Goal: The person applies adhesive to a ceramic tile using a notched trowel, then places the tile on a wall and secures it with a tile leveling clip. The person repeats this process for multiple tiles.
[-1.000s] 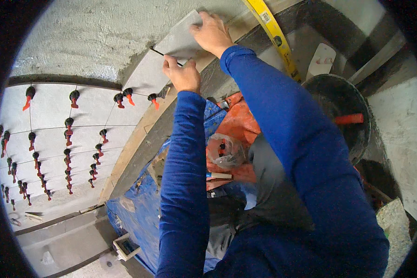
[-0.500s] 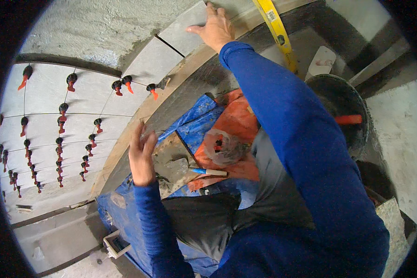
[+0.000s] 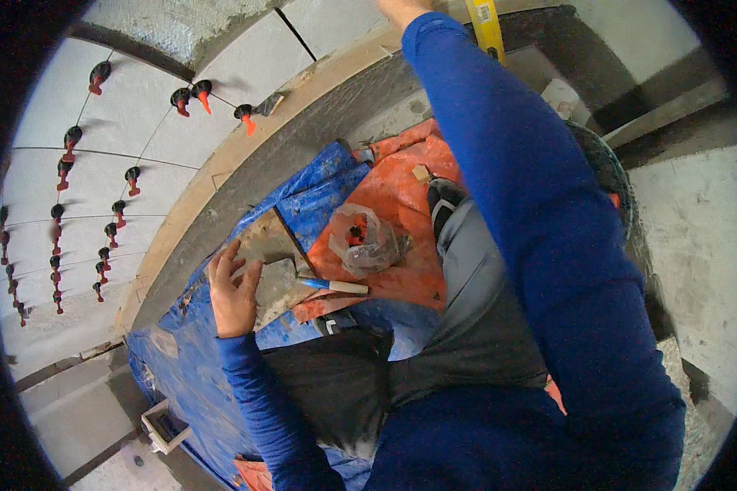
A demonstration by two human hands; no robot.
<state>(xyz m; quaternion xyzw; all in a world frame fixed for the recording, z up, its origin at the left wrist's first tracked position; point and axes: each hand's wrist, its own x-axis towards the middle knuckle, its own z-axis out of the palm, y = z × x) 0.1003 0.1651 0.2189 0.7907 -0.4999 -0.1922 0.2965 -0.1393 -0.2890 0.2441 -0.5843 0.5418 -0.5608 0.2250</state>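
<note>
My left hand (image 3: 233, 293) hovers with its fingers apart and loosely bent, holding nothing. Beside it is a trowel with a blue and white handle (image 3: 336, 286), its grey blade resting on a mortar-stained board (image 3: 266, 237). At the top edge my right hand (image 3: 403, 10) is cut off by the frame; only its wrist end shows, near a pale tile (image 3: 327, 20), and its fingers are hidden. Light tiles (image 3: 180, 155) with several black-and-red levelling clips (image 3: 201, 94) cover the surface at the left. A yellow spirit level (image 3: 488, 31) stands right of my right wrist.
An orange sheet (image 3: 409, 270) and a blue tarp (image 3: 196, 368) lie beneath me. On the orange sheet sits a clear plastic bag (image 3: 368, 245) with red pieces inside. A wooden strip (image 3: 196, 188) curves along the tiles. A dark bucket (image 3: 618, 176) stands partly behind my right arm.
The view has shifted, so the tiles and tarp sit higher and further left. My right hand has passed mostly out of the top edge. My left hand is now beside the board and trowel.
</note>
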